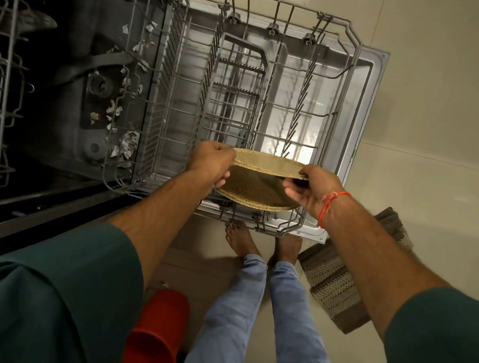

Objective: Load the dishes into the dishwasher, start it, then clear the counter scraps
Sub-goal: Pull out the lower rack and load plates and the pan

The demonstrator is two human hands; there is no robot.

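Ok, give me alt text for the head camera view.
Both hands, left hand and right hand, hold two speckled tan plates over the pulled-out, empty lower dishwasher rack. Bare feet stand on the tiled floor beside a striped mat.

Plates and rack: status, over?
Left hand and right hand both grip two speckled plates. Plates above near end of lower rack, not slotted. Rack pulled out, empty. Nothing blocking.

My 2 plates [262, 184] are speckled tan; the lower rack [182, 97] is grey wire; my sleeves [65, 295] are dark green, my wrist thread [328, 205] orange-red, the mat [340, 286] brown-and-cream zigzag.
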